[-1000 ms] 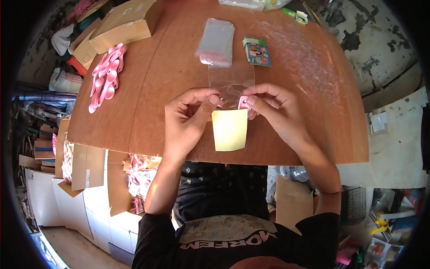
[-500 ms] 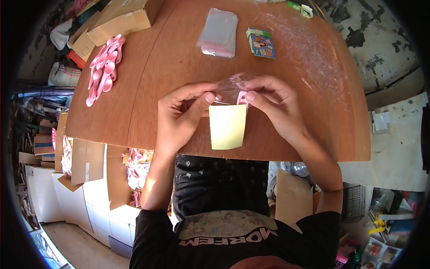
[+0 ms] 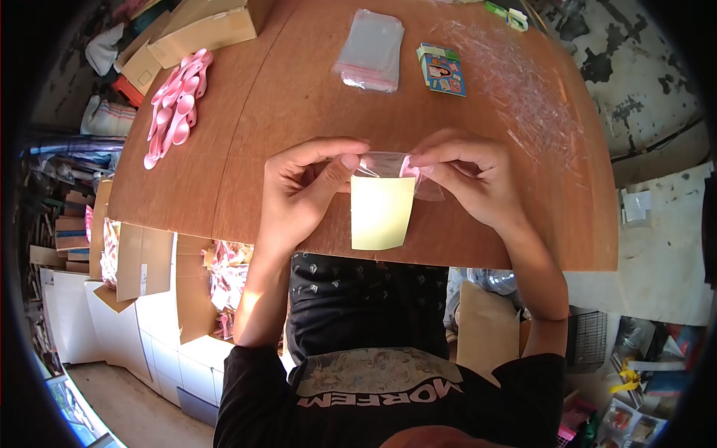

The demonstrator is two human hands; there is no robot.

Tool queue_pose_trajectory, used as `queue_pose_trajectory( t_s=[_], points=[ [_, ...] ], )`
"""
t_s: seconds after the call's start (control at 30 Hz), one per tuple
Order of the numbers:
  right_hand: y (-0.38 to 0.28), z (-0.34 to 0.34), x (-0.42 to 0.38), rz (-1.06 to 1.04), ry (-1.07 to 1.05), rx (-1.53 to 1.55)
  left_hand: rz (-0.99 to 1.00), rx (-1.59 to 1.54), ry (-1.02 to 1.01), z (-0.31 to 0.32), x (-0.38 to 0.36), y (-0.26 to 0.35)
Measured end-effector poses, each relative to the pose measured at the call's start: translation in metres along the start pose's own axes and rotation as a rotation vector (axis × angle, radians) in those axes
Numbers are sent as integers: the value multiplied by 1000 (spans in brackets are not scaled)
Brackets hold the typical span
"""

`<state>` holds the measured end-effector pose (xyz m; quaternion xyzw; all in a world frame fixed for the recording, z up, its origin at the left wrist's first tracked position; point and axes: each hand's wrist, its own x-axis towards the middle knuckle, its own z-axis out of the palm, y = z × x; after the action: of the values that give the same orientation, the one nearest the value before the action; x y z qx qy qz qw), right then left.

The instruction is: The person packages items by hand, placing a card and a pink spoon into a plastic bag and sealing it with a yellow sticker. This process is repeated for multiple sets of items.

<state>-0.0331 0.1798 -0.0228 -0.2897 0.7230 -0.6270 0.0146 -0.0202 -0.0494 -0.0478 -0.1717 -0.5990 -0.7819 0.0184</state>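
Note:
Between my hands is a clear plastic bag [image 3: 386,160] with a pale yellow card [image 3: 381,213] in its lower part. The pink end of a spoon [image 3: 408,169] shows above the card's right corner; the rest is hidden. My left hand [image 3: 302,183] pinches the bag's upper left corner between thumb and index finger. At the upper right, my right hand [image 3: 474,175] pinches the plastic beside the pink end, and a loose bit of film hangs below those fingers.
Pink spoons [image 3: 178,108] lie piled at the left, near a cardboard box [image 3: 205,33]. Toward the back are a stack of clear bags [image 3: 371,48] and printed cards [image 3: 444,71]. Thin clear strips [image 3: 526,89] cover the right side. Open boxes with pink items [image 3: 228,276] stand below the left edge.
My right hand has shifted slightly right and its fingers have closed in on the bag. The crumpled film above has come down, and the bag's upper edge now looks flatter. My left hand stays put.

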Motion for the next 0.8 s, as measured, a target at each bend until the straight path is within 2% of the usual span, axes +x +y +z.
queue_pose_trajectory(
  t_s=[0.1,0.13,0.3,0.57,0.67,0.8],
  points=[
    [1,-1,1,-91,-40,-71,15,22,-15,-2,-1,0],
    [0,0,1,-53,-27,-32,56,77,-37,-3,-1,-1],
    [-3,0,0,20,-20,24,16,42,-38,-6,-1,-3],
    [0,1,0,-138,-42,-235,-8,72,-36,-7,-1,-1],
    [-2,1,-1,-133,-47,-241,-62,-21,-49,-8,-2,-1],
    [-3,5,0,-184,-14,-256,4,16,-24,-3,-3,2]
  ],
)
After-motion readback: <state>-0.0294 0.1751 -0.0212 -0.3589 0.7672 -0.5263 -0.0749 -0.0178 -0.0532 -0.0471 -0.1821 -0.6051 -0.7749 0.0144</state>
